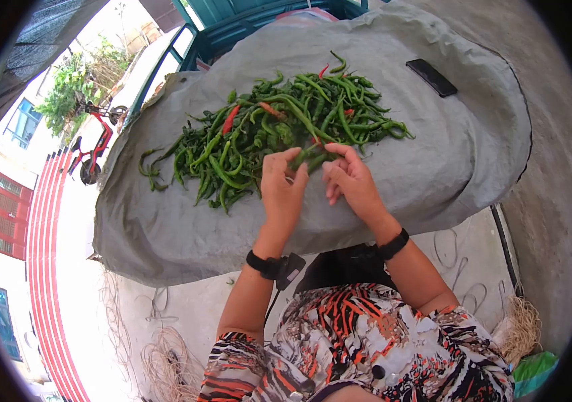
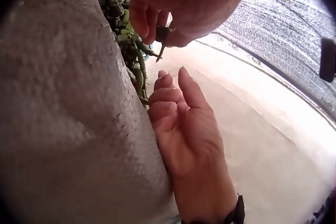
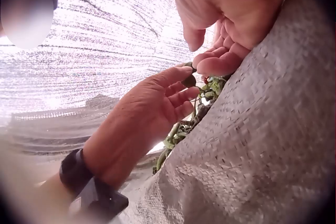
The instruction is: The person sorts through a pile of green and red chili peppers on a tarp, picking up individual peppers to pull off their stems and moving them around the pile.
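Over the front of a heap of green chili peppers, my left hand pinches one green chili pepper between thumb and fingers. Its thin tip hangs below that hand in the left wrist view. Close beside it is my right hand, palm turned toward the left one, fingers loosely bent. In the left wrist view the right thumb stands apart from its fingers, with nothing visible between them. A few red peppers lie among the green ones.
The heap lies on a grey woven sheet over a raised surface. A black phone rests at the far right of the sheet. Behind is a teal metal frame. Tangled twine lies on the ground at lower left.
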Demonstrator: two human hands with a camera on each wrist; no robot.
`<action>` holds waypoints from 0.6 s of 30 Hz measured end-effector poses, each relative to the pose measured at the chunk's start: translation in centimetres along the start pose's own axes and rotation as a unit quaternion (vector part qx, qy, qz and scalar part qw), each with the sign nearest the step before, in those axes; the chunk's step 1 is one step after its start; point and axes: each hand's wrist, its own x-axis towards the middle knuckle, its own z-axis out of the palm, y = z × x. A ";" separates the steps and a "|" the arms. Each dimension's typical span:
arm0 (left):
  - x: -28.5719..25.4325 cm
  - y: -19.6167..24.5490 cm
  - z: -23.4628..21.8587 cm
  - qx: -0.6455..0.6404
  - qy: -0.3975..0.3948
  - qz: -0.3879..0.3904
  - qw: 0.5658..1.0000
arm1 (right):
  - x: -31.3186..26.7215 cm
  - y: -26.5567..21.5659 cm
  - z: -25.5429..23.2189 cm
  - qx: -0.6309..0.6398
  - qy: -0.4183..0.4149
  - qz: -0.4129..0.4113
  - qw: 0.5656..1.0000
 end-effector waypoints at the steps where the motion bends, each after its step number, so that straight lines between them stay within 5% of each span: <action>1: -0.4 0.2 -0.1 -0.007 -0.013 -0.006 1.000 | 0.0 0.1 0.0 0.012 0.006 0.004 1.000; 8: -2.7 0.3 -0.7 -0.044 -0.081 -0.049 0.995 | 0.4 1.5 -0.6 -0.019 -0.010 -0.006 1.000; 15: -1.8 -1.4 -2.7 -0.016 0.019 -0.103 0.994 | 0.0 1.1 0.1 0.032 0.042 -0.040 0.998; 18: 1.0 0.5 -4.8 -0.152 0.109 -0.179 0.966 | -0.1 1.2 0.1 0.036 0.038 -0.048 0.997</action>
